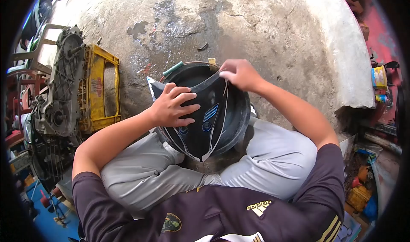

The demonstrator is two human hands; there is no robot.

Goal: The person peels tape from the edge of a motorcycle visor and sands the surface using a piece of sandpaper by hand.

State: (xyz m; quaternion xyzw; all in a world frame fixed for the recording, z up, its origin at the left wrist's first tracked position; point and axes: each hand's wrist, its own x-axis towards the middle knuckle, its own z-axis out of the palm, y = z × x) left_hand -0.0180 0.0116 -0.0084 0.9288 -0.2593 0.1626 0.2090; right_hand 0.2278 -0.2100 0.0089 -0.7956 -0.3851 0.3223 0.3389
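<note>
A black, pointed panel (198, 113) with white edges, a blue striped mark and round blue emblems lies across the mouth of a black bucket (244, 120) between the bent knees. Its narrow tip points toward my body. My left hand (176, 105) rests on the panel's left side with fingers spread apart. At the panel's far right corner, my right hand (240, 74) pinches the edge between thumb and fingers. The bucket's wire handle has a green grip (173, 68), seen at the far rim. What lies inside the bucket is mostly hidden by the panel.
To the left stand a yellow crate (95, 123) and a grey metal engine casing (64, 86). Ahead, the concrete floor (273, 24) is partly wet, with a small dark piece (203, 46) on it. A raised concrete ledge (352, 71) and cluttered parts line the right.
</note>
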